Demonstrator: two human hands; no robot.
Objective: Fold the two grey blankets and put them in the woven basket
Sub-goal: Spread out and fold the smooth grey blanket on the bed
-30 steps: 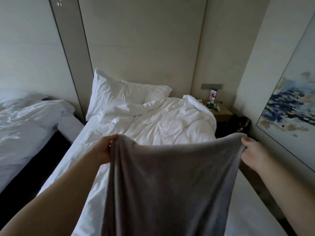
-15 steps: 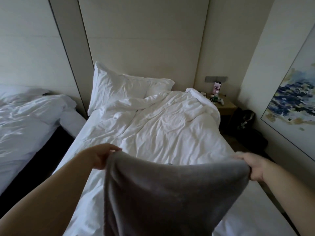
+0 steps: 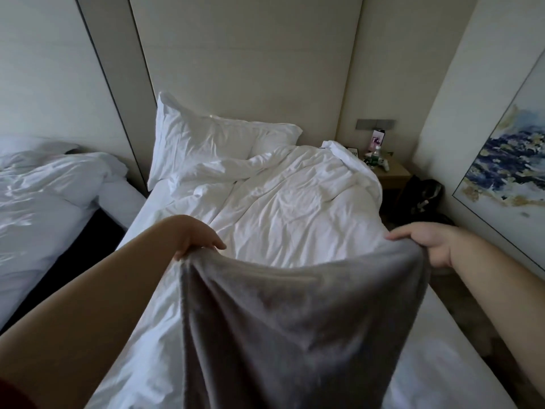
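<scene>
A grey blanket hangs in front of me over the foot of the white bed. My left hand grips its upper left corner. My right hand grips its upper right corner. The top edge sags between the two hands and the cloth drops out of the bottom of the view. A second grey blanket and the woven basket are not in view.
A rumpled white duvet and pillows cover the bed. A second bed stands at the left across a dark gap. A nightstand with small items and a dark bag sit at the right, under a framed painting.
Both hands have lowered the blanket's top edge from chest height toward the bed. The edge has gone from stretched to sagging, and more of the duvet shows above it.
</scene>
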